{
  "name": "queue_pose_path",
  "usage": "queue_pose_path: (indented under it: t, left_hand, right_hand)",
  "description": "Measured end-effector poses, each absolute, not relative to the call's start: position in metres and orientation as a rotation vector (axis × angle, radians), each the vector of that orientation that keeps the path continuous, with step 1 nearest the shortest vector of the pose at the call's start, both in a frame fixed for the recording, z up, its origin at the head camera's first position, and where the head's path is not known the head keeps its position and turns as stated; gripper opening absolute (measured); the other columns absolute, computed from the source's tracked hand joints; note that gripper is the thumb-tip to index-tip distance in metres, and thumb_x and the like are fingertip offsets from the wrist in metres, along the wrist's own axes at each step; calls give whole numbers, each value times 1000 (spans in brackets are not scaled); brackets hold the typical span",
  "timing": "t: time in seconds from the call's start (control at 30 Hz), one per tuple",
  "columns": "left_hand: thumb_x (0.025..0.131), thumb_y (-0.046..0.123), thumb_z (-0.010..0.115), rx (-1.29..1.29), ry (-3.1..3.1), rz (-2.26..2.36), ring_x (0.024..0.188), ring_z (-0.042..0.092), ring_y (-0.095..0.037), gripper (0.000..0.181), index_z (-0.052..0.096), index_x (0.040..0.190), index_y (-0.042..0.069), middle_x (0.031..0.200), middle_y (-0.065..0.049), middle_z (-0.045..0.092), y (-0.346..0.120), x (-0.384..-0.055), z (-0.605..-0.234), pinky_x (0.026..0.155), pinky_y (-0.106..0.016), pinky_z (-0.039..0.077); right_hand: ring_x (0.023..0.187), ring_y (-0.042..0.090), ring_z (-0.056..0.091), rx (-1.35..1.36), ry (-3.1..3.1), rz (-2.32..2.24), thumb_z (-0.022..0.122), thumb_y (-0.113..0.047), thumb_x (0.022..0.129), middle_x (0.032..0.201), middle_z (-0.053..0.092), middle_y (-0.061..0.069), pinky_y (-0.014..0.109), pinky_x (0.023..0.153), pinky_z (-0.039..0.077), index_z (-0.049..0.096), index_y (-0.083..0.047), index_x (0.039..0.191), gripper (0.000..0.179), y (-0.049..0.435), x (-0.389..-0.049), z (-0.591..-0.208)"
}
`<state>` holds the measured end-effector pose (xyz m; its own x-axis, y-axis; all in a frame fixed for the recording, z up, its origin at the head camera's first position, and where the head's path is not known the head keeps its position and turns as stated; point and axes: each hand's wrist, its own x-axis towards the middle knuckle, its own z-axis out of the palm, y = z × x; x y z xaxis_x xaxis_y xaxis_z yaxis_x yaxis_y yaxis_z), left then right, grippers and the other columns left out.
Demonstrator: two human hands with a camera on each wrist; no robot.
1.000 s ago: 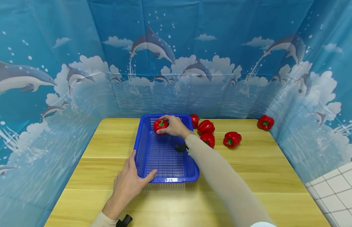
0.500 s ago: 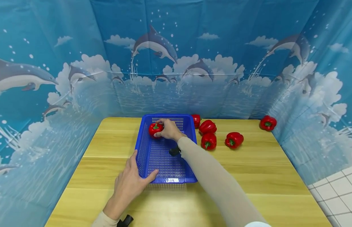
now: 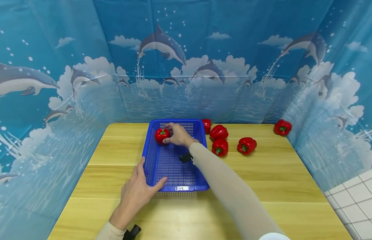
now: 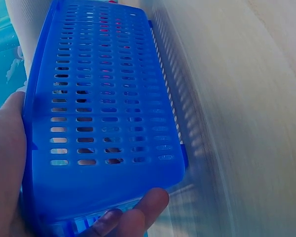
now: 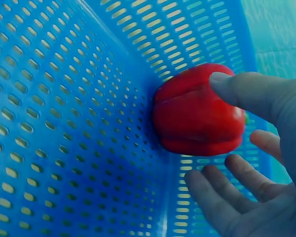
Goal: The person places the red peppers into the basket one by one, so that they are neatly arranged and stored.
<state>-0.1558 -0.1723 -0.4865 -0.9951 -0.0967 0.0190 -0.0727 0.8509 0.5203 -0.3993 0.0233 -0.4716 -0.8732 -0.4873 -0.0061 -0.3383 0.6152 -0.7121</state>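
A blue plastic basket [image 3: 173, 166] with perforated walls stands on the wooden table. My left hand [image 3: 137, 190] holds its near left corner, the thumb over the near rim and the fingers along the left wall. In the left wrist view, fingertips [image 4: 153, 205] show at the basket's corner. Inside, a red bell pepper [image 3: 162, 136] sits in the far left corner with its green stem up. Right beside it is my right hand [image 3: 177, 135], reaching into the basket. The right wrist view shows these fingers spread, the thumb [image 5: 232, 84] overlapping the pepper [image 5: 200, 116].
To the basket's right, several bell peppers [image 3: 219, 132] lie close together. Another pepper [image 3: 247, 145] lies further right, and one more [image 3: 282, 127] sits at the table's far right corner. A dolphin-print curtain [image 3: 186, 93] hangs behind and along both sides of the wooden table [image 3: 264, 190].
The right hand carried the bell pepper left into the basket's far left corner, then its fingers parted from it. The left hand stays at the basket corner.
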Motion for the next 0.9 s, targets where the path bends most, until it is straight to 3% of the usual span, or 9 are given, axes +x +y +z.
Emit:
queue_pose_path:
  t: [0.2, 0.5, 0.7, 0.9]
  left_hand:
    - [92, 92, 74, 131, -2983, -830, 83, 68, -32, 137, 19, 186, 10, 166, -30, 58, -172, -156, -487, 59, -38, 56]
    - [93, 92, 73, 132, -2987, -804, 91, 74, -38, 136, 21, 185, 7, 166, -32, 58, -171, -154, -485, 68, -51, 64]
    - [95, 84, 78, 137, -2981, -799, 97, 76, -43, 131, 20, 185, 8, 168, -32, 57, -170, -154, -484, 74, -58, 66]
    - [95, 88, 75, 129, -2969, -815, 108, 78, -50, 133, 19, 185, 8, 173, -31, 53, -170, -152, -486, 78, -61, 67]
  right_hand:
    - [158, 40, 60, -665, 2635, -1090, 89, -23, 106, 169, 62, 20, 59, 130, 53, 48, -12, 177, 82, 34, -391, -456]
    - [146, 42, 71, -750, 2599, -1141, 82, -30, 111, 172, 59, 21, 59, 122, 60, 46, -12, 177, 77, 56, -377, -428]
    - [152, 42, 68, -800, 2622, -1126, 79, -32, 114, 172, 61, 21, 61, 124, 58, 48, -15, 176, 72, 76, -361, -411]
    - [155, 42, 65, -834, 2676, -1128, 80, -31, 113, 169, 63, 20, 61, 125, 58, 53, -14, 173, 67, 102, -343, -399]
